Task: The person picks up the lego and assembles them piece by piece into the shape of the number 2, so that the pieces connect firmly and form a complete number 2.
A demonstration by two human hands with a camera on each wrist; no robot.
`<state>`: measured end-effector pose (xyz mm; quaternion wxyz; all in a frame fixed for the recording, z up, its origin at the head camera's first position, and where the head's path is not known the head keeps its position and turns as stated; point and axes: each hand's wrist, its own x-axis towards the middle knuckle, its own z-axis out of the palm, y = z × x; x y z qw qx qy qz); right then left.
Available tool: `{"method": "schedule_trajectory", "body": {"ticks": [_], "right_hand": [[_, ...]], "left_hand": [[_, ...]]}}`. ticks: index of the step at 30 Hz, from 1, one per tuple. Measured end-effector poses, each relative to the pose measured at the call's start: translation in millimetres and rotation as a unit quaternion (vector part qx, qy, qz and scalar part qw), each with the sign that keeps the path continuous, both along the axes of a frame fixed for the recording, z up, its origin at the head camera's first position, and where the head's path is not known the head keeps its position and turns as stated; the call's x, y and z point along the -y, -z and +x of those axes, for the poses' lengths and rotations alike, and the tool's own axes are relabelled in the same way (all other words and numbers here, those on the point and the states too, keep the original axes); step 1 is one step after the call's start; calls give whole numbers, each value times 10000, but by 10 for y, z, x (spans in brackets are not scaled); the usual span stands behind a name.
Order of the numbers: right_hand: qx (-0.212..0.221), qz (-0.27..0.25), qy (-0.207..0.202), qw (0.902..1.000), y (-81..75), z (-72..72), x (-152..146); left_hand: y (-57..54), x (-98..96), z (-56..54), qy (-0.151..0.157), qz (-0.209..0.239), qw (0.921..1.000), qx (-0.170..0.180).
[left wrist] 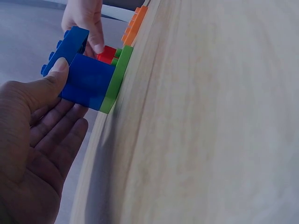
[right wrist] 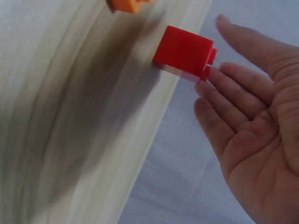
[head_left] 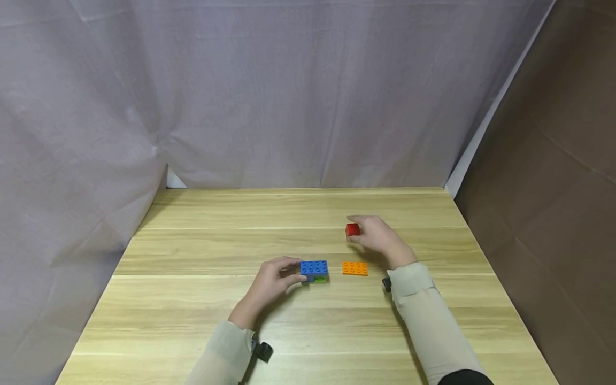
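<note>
My left hand (head_left: 269, 279) holds the left end of a small stack, thumb on the near side and fingers behind. The stack has a green plate (left wrist: 117, 79) at the bottom, a blue brick (left wrist: 88, 81) on it and an upper blue brick (head_left: 314, 266) that juts out over the plate. To the right, my right hand (head_left: 381, 235) is spread around a red brick (right wrist: 183, 51). In the right wrist view its thumb stands apart from the red brick, and its fingers lie by the studded end; contact is unclear.
An orange plate (head_left: 354, 268) lies studs up just right of the stack. Everything rests on a wooden table (head_left: 192, 315). Grey cloth (head_left: 250, 96) hangs behind and on the left, and a brown cloth wall (head_left: 544, 203) stands on the right.
</note>
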<state>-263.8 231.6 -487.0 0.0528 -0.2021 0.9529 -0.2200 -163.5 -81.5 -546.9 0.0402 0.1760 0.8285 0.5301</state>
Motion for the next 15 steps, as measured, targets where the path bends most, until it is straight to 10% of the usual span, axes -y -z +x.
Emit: {"method": "schedule_trajectory", "body": {"ticks": [15], "right_hand": [[631,99,41,9980,139,-30,-39]], "left_hand": [[-7,1,-4,39,-2,10000,83]]}}
